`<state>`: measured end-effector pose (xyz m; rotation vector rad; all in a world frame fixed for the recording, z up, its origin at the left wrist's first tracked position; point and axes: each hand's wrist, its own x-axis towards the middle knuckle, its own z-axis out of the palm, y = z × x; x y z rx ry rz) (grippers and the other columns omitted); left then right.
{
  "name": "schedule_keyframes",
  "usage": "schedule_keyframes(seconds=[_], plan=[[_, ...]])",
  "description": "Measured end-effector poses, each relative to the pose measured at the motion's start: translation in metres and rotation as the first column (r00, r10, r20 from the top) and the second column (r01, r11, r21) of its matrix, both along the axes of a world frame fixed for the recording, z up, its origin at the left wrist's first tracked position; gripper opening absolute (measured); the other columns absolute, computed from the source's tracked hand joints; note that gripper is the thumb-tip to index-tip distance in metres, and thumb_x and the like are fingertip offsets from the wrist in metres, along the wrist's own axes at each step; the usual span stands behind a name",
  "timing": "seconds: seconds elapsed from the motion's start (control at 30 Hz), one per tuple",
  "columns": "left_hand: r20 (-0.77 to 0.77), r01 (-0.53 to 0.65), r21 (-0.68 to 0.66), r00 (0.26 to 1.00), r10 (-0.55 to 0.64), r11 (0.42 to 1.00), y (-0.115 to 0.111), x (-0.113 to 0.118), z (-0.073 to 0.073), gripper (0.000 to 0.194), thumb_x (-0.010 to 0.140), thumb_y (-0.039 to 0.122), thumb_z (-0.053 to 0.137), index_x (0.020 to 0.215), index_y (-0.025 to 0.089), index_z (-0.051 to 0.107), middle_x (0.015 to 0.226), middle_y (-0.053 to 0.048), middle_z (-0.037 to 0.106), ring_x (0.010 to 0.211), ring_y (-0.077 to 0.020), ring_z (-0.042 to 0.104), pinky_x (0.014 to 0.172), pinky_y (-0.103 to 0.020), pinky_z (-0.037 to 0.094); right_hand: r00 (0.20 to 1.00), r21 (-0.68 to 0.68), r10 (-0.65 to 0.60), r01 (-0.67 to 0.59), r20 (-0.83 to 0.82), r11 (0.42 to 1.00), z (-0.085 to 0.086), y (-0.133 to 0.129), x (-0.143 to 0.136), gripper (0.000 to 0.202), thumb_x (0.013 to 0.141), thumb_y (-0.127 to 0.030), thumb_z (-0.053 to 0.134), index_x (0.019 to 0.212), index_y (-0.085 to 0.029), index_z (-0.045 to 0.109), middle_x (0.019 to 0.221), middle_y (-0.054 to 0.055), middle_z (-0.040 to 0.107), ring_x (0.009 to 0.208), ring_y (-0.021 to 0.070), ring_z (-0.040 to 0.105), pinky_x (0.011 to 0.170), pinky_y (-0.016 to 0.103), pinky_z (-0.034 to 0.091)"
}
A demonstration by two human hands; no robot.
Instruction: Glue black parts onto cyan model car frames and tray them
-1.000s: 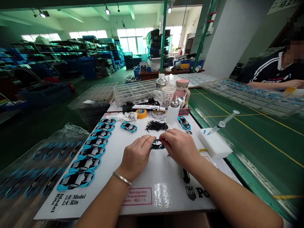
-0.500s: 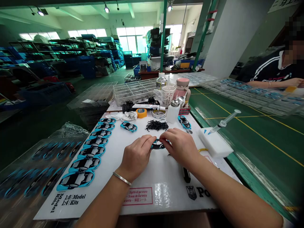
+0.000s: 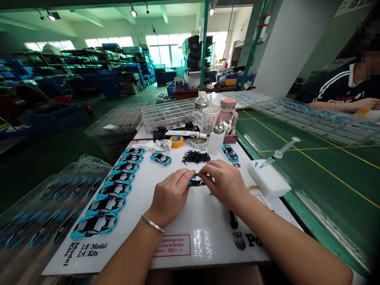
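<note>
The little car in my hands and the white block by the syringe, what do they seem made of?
Little car: probably moulded plastic, from its curved blue and black body; finish mostly hidden. White block: likely foam, matte, showing no clear shine, with the syringe apparently stuck into it.

The white dispenser bottle (image 3: 216,142) is smooth, softly matt plastic under a shiny metal cap (image 3: 219,129). In front of it, the work board (image 3: 200,237) has a smooth, glossy face that throws back light, and the model car body (image 3: 196,183) looks like smooth plastic. Left of the bottle lies a crumpled, matt wipe (image 3: 162,145), paper or cloth; behind and left, a clear, hard plastic compartment tray (image 3: 169,128). To its right are a clear plastic syringe (image 3: 280,153) and a matt, foam-like block (image 3: 268,182).
</note>
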<state>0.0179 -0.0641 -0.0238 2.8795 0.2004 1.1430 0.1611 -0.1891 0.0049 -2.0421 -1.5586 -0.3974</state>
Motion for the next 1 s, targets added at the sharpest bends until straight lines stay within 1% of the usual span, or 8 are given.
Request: schedule_keyframes(seconds=[0.3,0.37,0.43,0.6,0.73,0.8,0.87,1.0], plan=[[0.037,0.016,0.061,0.999,-0.018,0.998,0.0,0.0,0.0,0.028,0.091,0.014,0.052,0.117,0.019,0.06,0.114,-0.005,0.069,0.098,-0.0183,0.067,0.083,-0.029,0.056,0.997,-0.029,-0.02,0.018,-0.08,0.999,0.001,0.0,0.001,0.006,0.086,-0.024,0.066,0.081,-0.022,0.067,0.082,0.0,0.064,0.08,0.0152,0.055,0.064,0.027,0.034],[0.046,0.03,0.081,0.998,-0.033,0.996,0.0,-0.001,0.0,0.028,0.09,0.012,0.052,0.117,0.019,0.06,0.114,-0.005,0.069,0.097,-0.0178,0.067,0.083,-0.029,0.056,0.991,-0.028,-0.012,0.008,-0.13,1.0,0.002,0.0,0.003,0.002,0.084,-0.025,0.069,0.083,-0.023,0.069,0.085,0.0,0.066,0.082,0.0156,0.057,0.066,0.027,0.036],[0.043,0.051,0.101,0.998,-0.055,0.994,0.0,-0.001,0.0,0.029,0.089,0.01,0.053,0.117,0.019,0.06,0.115,-0.004,0.068,0.095,-0.017,0.067,0.082,-0.028,0.057,0.972,-0.045,0.016,-0.027,-0.235,0.999,0.003,-0.001,0.006,0.003,0.082,-0.023,0.071,0.085,-0.024,0.07,0.088,-0.001,0.067,0.082,0.0149,0.059,0.068,0.026,0.038],[0.03,0.115,0.127,0.992,-0.12,0.985,-0.001,-0.002,0.001,0.034,0.087,0.007,0.057,0.118,0.019,0.058,0.114,-0.003,0.069,0.092,-0.0153,0.067,0.081,-0.027,0.057,0.814,-0.14,0.043,-0.151,-0.579,0.979,0.003,-0.002,0.017,0.004,0.079,-0.022,0.069,0.078,-0.023,0.073,0.07,-0.003,0.067,0.064,0.0122,0.06,0.058,0.023,0.041],[0.052,0.182,0.108,0.981,-0.189,0.977,-0.001,-0.001,0.003,0.034,0.086,0.004,0.058,0.117,0.017,0.058,0.11,-0.004,0.069,0.097,-0.0154,0.065,0.085,-0.028,0.056,0.734,-0.108,0.069,-0.191,-0.676,0.976,0.004,-0.001,0.02,0.005,0.075,-0.024,0.071,0.072,-0.02,0.071,0.066,-0.002,0.067,0.061,0.0122,0.061,0.055,0.022,0.042],[0.066,0.195,0.096,0.977,-0.202,0.976,-0.001,-0.001,0.004,0.035,0.085,0.003,0.059,0.117,0.017,0.057,0.109,-0.004,0.069,0.099,-0.0155,0.064,0.087,-0.028,0.056,0.71,-0.091,0.077,-0.195,-0.699,0.977,0.005,-0.001,0.02,0.004,0.074,-0.024,0.071,0.071,-0.02,0.071,0.066,-0.002,0.067,0.061,0.012,0.061,0.055,0.022,0.043],[0.078,0.203,0.079,0.975,-0.21,0.976,-0.001,-0.001,0.005,0.035,0.085,0.002,0.059,0.116,0.017,0.057,0.109,-0.005,0.068,0.101,-0.0154,0.063,0.088,-0.029,0.055,0.662,-0.066,0.098,-0.218,-0.743,0.974,0.007,-0.001,0.02,0.005,0.073,-0.023,0.07,0.074,-0.019,0.071,0.067,-0.001,0.067,0.062,0.0121,0.061,0.056,0.022,0.044],[0.101,0.233,0.058,0.966,-0.238,0.971,-0.001,-0.001,0.006,0.035,0.085,0.001,0.058,0.115,0.018,0.058,0.109,-0.005,0.068,0.102,-0.0147,0.062,0.09,-0.028,0.054,0.428,0.038,0.188,-0.335,-0.884,0.942,0.008,-0.004,0.028,0.019,0.071,-0.026,0.072,0.087,-0.016,0.069,0.074,0.002,0.068,0.069,0.0132,0.063,0.062,0.022,0.048]])
